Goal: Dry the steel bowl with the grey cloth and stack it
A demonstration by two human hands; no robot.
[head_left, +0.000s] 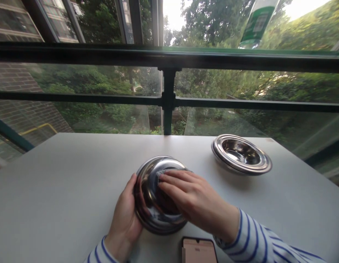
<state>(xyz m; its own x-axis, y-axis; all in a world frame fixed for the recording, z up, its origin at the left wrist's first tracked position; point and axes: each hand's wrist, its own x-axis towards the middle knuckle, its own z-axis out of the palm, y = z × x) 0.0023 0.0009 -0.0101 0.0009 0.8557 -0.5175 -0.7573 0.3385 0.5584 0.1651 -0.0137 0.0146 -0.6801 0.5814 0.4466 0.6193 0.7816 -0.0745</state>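
With both hands on the piece under observation, the nearest item is a smartphone (199,251), lying flat on the worktop (62,175) at the lower edge of the view, just below the held bowl and partly cut off by the frame. Striped blue-and-white sleeves (257,237) cover both forearms. The left hand (124,215) cups the near left side of a stainless steel bowl (161,223), while the right hand (192,199) lies across its face, fingers (174,180) pressed on a grey cloth (164,171). The hands are apart from each other, gripping the bowl from opposite sides. The bowl is tilted up on edge above the worktop, near the front of it; whether its lower rim touches the surface cannot be told. Further back and to the right, well apart from the hands, a second stainless steel bowl (242,155) rests upright on the worktop, with its wide rim and polished interior showing. Beyond the far edge stands a dark metal railing (169,98) with glass panels (229,124). A bottle with a green label (257,22) shows at the top edge. Outside are a brick wall (18,91) and green trees (89,80).
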